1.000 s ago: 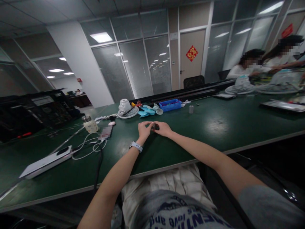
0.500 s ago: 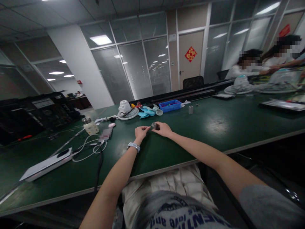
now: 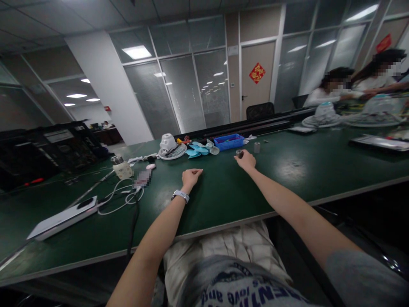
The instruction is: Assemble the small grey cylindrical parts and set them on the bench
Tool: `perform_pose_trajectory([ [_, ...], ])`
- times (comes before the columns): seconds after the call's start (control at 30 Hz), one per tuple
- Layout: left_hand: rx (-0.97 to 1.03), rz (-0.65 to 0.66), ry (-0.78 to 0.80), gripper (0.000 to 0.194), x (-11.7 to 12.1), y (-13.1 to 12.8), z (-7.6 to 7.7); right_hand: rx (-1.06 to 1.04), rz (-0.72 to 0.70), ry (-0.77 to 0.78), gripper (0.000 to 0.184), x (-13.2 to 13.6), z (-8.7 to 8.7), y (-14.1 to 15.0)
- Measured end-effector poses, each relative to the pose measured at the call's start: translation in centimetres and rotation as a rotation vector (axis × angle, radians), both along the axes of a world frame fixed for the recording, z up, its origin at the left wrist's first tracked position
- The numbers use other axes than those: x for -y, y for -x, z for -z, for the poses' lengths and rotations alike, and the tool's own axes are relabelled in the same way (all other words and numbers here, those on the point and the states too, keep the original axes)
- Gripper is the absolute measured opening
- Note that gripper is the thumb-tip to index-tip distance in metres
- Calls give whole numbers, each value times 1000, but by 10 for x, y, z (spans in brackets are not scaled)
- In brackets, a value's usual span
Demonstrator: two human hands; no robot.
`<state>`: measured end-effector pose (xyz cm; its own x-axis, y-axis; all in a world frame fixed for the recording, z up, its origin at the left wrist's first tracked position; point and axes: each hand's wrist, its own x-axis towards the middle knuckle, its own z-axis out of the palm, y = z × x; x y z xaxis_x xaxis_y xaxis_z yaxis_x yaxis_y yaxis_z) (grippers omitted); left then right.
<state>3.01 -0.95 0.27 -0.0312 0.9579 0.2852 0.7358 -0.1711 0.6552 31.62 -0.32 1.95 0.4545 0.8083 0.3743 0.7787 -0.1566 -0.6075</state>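
Observation:
My right hand point(image 3: 247, 161) is closed around a small grey metal cylinder point(image 3: 239, 152) with a round top, low over the green table point(image 3: 217, 200). Its fingers partly hide the cylinder. Just to the right, apart from the hand, another small grey cylinder point(image 3: 257, 147) stands upright. My left hand point(image 3: 191, 177), a watch point(image 3: 180, 196) on its wrist, is over the table farther left. Its thumb and forefinger are pinched together, and whatever may be between them is too small to make out.
Behind my hands are a blue bin point(image 3: 228, 142), light-blue fan blades point(image 3: 197, 150) and a white fan part point(image 3: 168, 144). To the left lie a patterned bottle point(image 3: 122, 168), a cable point(image 3: 105, 212) and a white box-shaped device point(image 3: 64, 219). Two people sit at the far right.
My right hand has moved away from the left hand, rightward and farther back, carrying the metal cylinder near the other one. My left hand has stayed almost in place, still pinched.

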Motion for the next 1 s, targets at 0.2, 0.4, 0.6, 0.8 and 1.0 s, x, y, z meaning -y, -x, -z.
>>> perform_pose_trajectory([
  [0.2, 87, -83, -88, 29, 1, -1, -4, -60, 64, 104, 44, -1, 3, -19],
  [0.4, 187, -157, -101, 35, 0, 1, -5, 190, 25, -227, 70, 16, -7, 21],
  [0.6, 228, -196, -128, 37, 1, 1, -6, 435, -795, -220, 41, 36, 1, 102],
  [0.8, 236, -179, -136, 37, 3, 0, -7, 548, -1072, -97, 32, 34, 12, 140],
  [1.0, 209, -174, -114, 35, 3, -1, -7, 419, -946, -100, 34, 26, 12, 122],
])
